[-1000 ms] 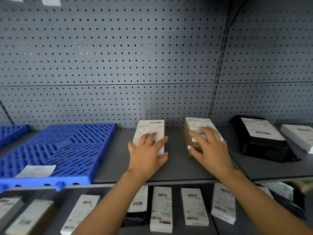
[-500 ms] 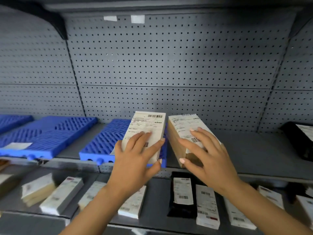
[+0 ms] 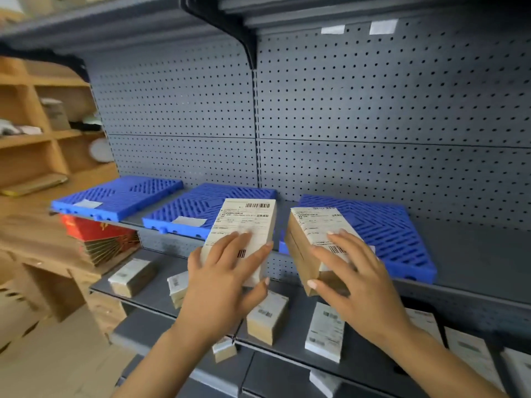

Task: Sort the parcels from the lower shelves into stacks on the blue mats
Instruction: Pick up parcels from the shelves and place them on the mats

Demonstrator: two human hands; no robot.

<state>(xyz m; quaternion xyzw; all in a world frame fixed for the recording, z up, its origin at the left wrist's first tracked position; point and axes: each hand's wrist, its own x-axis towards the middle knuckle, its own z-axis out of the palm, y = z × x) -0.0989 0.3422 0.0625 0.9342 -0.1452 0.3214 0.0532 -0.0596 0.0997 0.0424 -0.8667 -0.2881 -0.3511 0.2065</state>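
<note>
My left hand [image 3: 224,278] grips a white labelled parcel [image 3: 244,222], held in the air in front of the middle blue mat [image 3: 198,205]. My right hand [image 3: 356,278] grips a brown box with a white label [image 3: 310,239], lifted in front of the right blue mat [image 3: 382,228]. A third blue mat [image 3: 120,196] lies further left on the same grey shelf. Small paper slips lie on the left and middle mats. Several labelled parcels [image 3: 267,317] lie on the lower shelf under my hands.
A grey pegboard wall [image 3: 373,116] backs the shelf, with a black bracket [image 3: 244,38] above. A wooden shelf unit [image 3: 43,133] stands to the left, with a red box [image 3: 94,231] beside it. More parcels [image 3: 324,331] line the lower shelves.
Both hands lifted their parcels off the shelf and carried them leftward. The view swung left, bringing three blue mats and the wooden unit into sight.
</note>
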